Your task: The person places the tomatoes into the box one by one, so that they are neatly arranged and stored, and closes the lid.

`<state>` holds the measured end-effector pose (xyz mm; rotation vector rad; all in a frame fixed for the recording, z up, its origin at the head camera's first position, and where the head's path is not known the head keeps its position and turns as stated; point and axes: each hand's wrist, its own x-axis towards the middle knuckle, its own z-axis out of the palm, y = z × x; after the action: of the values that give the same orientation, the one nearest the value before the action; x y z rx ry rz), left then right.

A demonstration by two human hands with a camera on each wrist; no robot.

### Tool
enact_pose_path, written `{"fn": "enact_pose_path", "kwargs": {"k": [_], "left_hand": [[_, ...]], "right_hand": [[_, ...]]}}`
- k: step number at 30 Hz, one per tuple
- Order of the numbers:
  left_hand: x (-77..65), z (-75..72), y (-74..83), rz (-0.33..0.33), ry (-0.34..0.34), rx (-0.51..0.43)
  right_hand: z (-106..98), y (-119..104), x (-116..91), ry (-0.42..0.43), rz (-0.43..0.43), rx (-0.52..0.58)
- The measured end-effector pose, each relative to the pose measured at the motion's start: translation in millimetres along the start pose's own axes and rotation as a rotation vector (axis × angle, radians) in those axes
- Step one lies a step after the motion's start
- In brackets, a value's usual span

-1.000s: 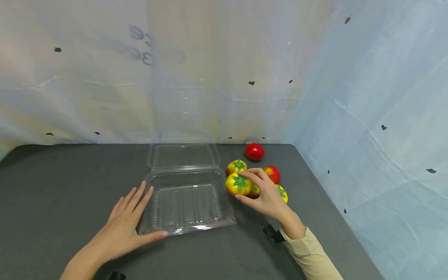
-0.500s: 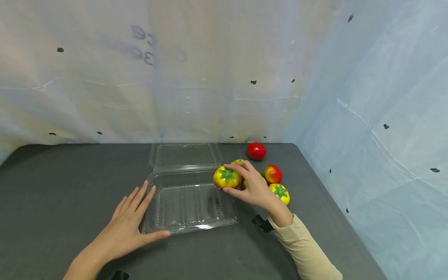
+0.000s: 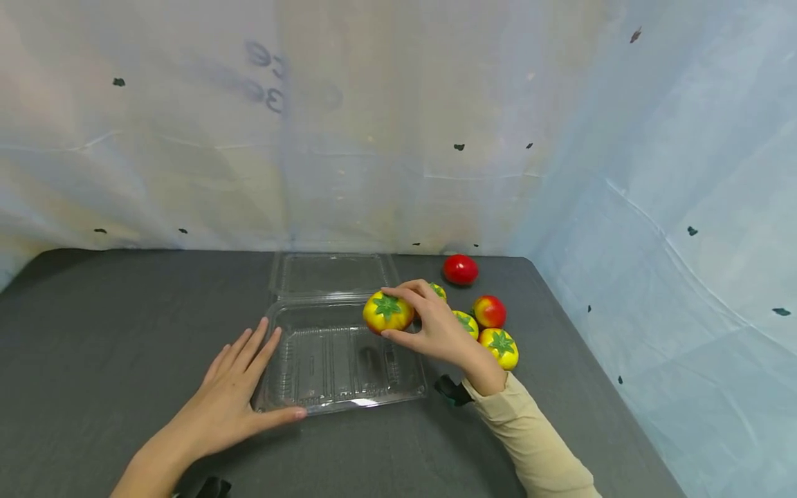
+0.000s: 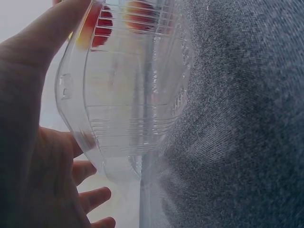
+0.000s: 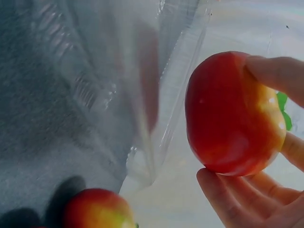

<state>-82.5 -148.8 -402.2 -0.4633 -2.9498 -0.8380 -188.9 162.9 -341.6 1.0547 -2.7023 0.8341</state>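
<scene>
In the head view my right hand [image 3: 436, 328] pinches a red-and-yellow tomato [image 3: 385, 315] with a green star-shaped calyx. It is held over the right part of a clear plastic clamshell box [image 3: 336, 366]. In the right wrist view the tomato's red underside [image 5: 223, 118] shows, with thumb and fingers around it. My left hand [image 3: 227, 401] lies at the box's left front corner, fingers spread along the left side and thumb along the front edge. The box's lid [image 3: 336, 275] lies folded back, away from me. Seen from the left wrist, the box wall [image 4: 123, 90] is beside my thumb and fingers.
Right of the box stand more yellow tomatoes, one at the front [image 3: 499, 348], one partly behind my wrist [image 3: 465, 323] and one behind my fingers [image 3: 438, 290]. A red-and-yellow round fruit [image 3: 490, 311] and a red one [image 3: 461, 270] stand farther back. A plastic sheet [image 3: 373, 138] hangs behind the grey table [image 3: 124, 332].
My right hand has lifted the tomato from the group on the right and carried it left over the box. The left hand keeps its place at the box.
</scene>
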Motion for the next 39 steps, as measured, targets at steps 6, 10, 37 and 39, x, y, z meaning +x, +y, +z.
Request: {"fn": "enact_pose_path", "kwargs": {"k": [6,10,37,39], "left_hand": [[2.2,-1.3,2.9,-0.009,-0.003,0.003],[2.8,-1.9,4.5,-0.016,-0.009,-0.001],[1.4,2.7,9.2,-0.029,-0.021,-0.032],[1.2,2.9,9.2,-0.029,-0.023,-0.036]], "right_hand": [[0,-6,10,-0.021,-0.048,0.025],[0,-12,14,-0.049,-0.052,0.045],[23,-38,40,-0.179,-0.059,0.008],[25,-40,42,-0.192,-0.063,0.002]]}}
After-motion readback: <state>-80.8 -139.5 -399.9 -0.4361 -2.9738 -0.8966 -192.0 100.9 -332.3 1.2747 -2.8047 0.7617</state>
